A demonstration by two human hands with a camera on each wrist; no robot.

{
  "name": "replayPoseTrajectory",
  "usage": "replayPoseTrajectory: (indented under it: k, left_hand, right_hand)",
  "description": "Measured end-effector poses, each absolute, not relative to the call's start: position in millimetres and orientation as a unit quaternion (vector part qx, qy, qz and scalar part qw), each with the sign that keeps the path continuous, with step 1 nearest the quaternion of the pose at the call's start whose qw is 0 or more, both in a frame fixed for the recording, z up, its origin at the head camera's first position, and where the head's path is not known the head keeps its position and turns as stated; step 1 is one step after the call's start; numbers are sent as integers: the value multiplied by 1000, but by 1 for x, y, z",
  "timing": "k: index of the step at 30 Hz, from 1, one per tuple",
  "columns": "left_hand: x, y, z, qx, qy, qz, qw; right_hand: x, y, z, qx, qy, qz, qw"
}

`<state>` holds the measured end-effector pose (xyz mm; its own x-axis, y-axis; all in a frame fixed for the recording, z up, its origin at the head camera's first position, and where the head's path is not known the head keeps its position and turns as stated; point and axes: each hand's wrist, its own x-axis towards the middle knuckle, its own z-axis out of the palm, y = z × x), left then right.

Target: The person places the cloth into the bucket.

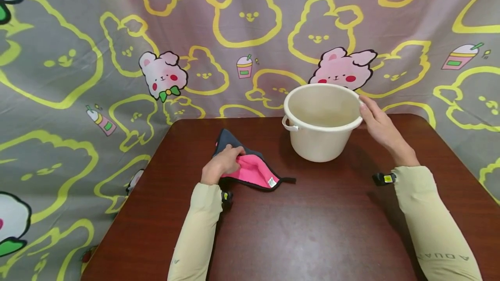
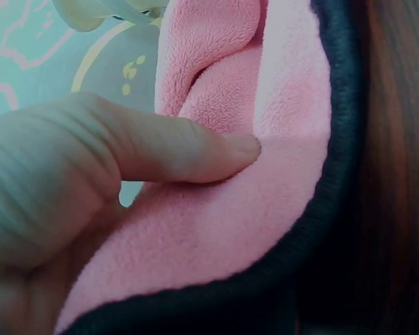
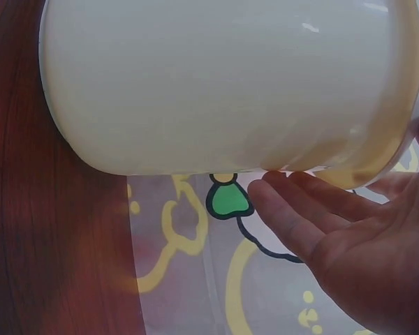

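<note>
While left hand grips pink cloth, right hand open against bucket: brown table, bunny-print backdrop.

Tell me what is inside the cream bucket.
The bucket looks empty: its far inner wall shows bare. The near wall hides its bottom. The right hand touches its rim.

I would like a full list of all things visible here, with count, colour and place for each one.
bucket: one, cream, far right part of the table, upright
cloth: one, pink inside with dark edge, left of the bucket on the table
table: one, dark red-brown wood
backdrop: one, grey with yellow bunny outlines, behind the table
sleeves: two, pale beige
left hand: one, grips the cloth
right hand: one, fingers straight against the bucket's rim
</note>
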<state>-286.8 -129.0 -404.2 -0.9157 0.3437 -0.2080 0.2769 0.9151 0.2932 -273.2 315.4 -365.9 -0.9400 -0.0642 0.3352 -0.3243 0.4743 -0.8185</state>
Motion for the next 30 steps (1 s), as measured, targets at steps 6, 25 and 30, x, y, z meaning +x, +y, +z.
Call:
replayPoseTrajectory:
  k: [6,25,30]
  left_hand:
    - [-287,-128,-400,182,969,143,85]
    - [-286,-131,-371,196,961,191,-46]
    - [-285,-126,-357,192,954,212,-94]
  right_hand:
    - [-271,316,-363,108,-852,496,129]
    - [-274,316,-366,95,-847,508,125]
    - [-274,316,-367,85,-850,504,125]
